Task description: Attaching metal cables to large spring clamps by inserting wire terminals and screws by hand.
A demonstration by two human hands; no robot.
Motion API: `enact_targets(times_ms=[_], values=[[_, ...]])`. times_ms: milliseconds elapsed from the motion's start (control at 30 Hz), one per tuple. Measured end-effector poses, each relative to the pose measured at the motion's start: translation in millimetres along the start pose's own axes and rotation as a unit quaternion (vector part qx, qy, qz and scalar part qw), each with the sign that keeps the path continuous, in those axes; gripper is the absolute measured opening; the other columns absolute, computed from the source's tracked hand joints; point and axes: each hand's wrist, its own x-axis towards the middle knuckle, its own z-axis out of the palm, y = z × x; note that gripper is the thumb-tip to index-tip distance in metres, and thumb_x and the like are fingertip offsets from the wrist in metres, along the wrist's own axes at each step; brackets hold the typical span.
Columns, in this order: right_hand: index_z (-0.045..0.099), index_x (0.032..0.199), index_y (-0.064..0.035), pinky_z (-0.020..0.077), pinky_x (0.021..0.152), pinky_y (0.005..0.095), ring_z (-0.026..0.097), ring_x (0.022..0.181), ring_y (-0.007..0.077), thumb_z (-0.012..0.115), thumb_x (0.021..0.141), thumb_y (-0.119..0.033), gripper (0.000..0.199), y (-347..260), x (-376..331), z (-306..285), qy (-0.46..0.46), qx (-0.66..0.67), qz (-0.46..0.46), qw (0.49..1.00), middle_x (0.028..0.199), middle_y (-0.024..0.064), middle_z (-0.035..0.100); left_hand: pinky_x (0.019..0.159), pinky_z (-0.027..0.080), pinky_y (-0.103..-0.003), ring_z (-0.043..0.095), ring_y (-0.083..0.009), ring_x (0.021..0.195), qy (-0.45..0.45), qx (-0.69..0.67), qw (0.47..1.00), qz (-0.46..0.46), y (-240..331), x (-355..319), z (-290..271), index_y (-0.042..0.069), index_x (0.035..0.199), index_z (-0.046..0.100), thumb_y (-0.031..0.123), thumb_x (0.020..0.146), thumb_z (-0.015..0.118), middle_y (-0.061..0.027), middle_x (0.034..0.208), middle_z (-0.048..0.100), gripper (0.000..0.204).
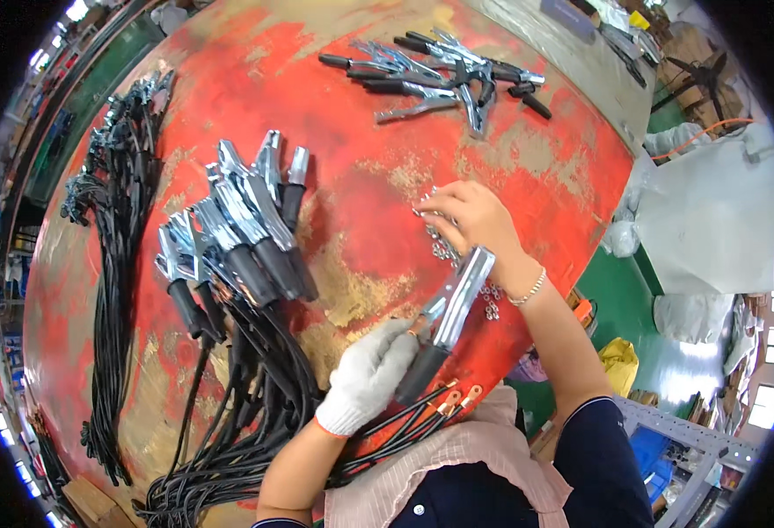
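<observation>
My left hand [371,374], in a white knit glove, grips the black handle of a metal clamp [451,304] held tilted over the worn red table [361,158]. My bare right hand [472,217] rests fingers-down on a scatter of small metal nuts [444,251] just beyond the clamp's jaw. Black cables with copper ring lugs [457,403] lie under the glove near the table's front edge.
A row of finished clamps with black cables [242,233] lies left of my hands. More cabled clamps [110,167] line the far left rim. Bare clamps [440,75] are piled at the back. White bags [712,211] and a green floor sit to the right.
</observation>
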Motion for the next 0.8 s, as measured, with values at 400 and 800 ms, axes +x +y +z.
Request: enact_targets(times_ms=[400,800], values=[[0.066,0.080,-0.0107,0.0442,0.078,0.0396,0.058,0.083,0.0238,0.071,0.079,-0.026,0.016,-5,21,6,0.014,0.007,0.026,1.000,0.081,0.0060,0.061,0.080,0.049,-0.031,0.061,-0.0150,0.089,-0.050,0.108,0.993,0.006,4,-4,-13,0.002,0.123,0.056,0.030,0.097,0.051,-0.0105,0.096,0.066,0.038],[0.063,0.092,-0.0005,0.0548,0.071,0.0347,0.066,0.077,0.0223,0.058,0.082,0.008,0.013,-90,-77,8,0.000,0.700,0.343,0.626,0.085,0.0104,0.067,0.078,0.050,-0.033,0.064,-0.0199,0.087,-0.001,0.165,0.979,0.120,12,-15,-15,0.003,0.123,0.054,0.030,0.097,0.049,-0.0125,0.096,0.066,0.038]])
